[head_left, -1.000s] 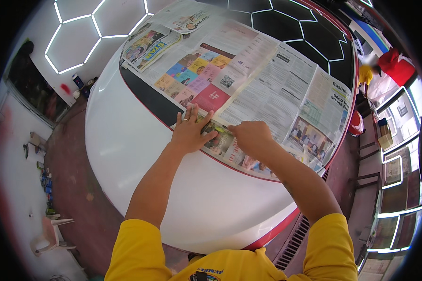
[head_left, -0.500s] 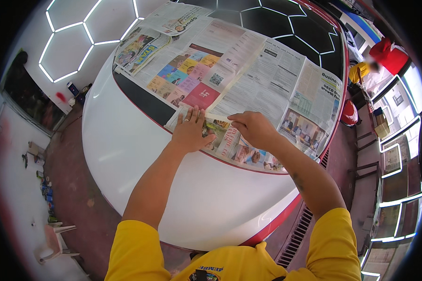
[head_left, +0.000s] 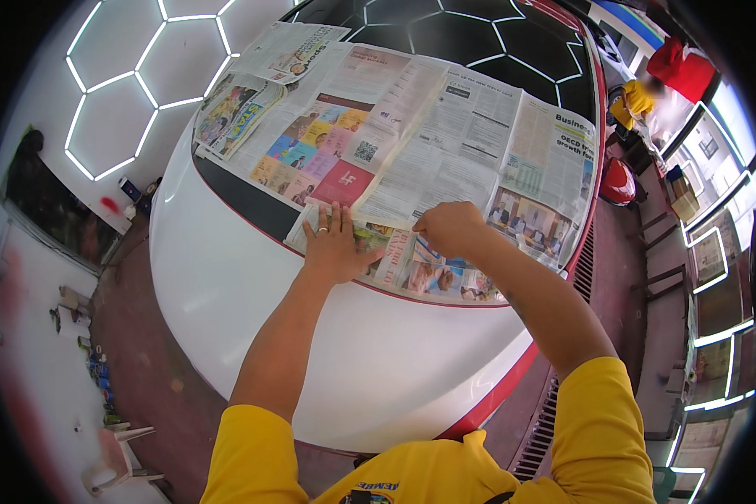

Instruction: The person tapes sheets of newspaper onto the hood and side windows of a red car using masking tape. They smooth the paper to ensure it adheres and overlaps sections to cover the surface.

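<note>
Sheets of newspaper overlap across the dark glass of a white car with red edging. My left hand lies open and flat on a smaller newspaper piece along the near edge of the glass, fingers spread. To its right my right hand is closed, its fingertips bent down onto the paper. Between the hands, a pale strip like masking tape runs along the seam where the sheets meet, ending near the right fingertips. What sits inside the right fingers is hidden.
Uncovered dark glass shows left of the paper. A plastic chair and cans stand by the left wall. Beyond the car's right side, a person in yellow is near a red object. A floor grate runs along the right.
The whole view has shifted slightly. My left hand stays flat on the paper, and my right hand keeps nearly the same place at the strip, its fingers a little more curled.
</note>
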A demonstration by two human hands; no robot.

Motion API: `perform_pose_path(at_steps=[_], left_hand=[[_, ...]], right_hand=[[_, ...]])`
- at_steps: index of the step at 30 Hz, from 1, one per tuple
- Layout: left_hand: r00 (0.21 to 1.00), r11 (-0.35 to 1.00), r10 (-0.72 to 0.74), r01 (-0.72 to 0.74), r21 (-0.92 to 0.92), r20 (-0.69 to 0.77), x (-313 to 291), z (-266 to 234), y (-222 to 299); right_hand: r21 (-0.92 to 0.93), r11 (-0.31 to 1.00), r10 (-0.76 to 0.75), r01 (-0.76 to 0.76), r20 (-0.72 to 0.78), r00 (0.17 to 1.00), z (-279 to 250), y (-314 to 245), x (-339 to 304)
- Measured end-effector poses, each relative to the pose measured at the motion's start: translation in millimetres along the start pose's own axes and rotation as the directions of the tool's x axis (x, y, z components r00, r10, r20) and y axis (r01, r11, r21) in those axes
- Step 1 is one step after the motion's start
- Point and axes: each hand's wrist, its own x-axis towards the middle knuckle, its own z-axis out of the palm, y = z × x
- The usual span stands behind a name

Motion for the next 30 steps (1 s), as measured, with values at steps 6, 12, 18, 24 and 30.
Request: perform_pose_path(at_steps=[6,12,18,24,30], left_hand=[[0.954,0.976,0.2,-0.214,-0.041,-0.224,-0.8,34.6,50.8],[0.916,0.942,0.28,-0.32,-0.102,-0.287,-9.5,39.4,61.7],[0.889,0.928,0.341,-0.371,-0.042,-0.306,-9.1,36.2,67.0],[0.895,0.929,0.354,-0.371,-0.012,-0.272,-6.4,33.6,69.0],[0.91,0.929,0.349,-0.368,-0.049,-0.222,-6.9,32.1,59.8]], right_hand=[[-0.06,0.997,-0.042,0.041,-0.017,0.999,2.2,0.2,5.6],[0.064,0.998,-0.022,0.021,0.006,1.0,-12.6,12.6,4.2],[0.057,0.997,-0.05,0.054,-0.071,0.996,6.6,36.1,-14.0],[0.098,0.994,-0.026,0.047,-0.21,0.977,13.0,26.3,-18.0],[-0.122,0.989,-0.108,0.085,-0.191,0.976,24.5,-7.2,-38.2]])
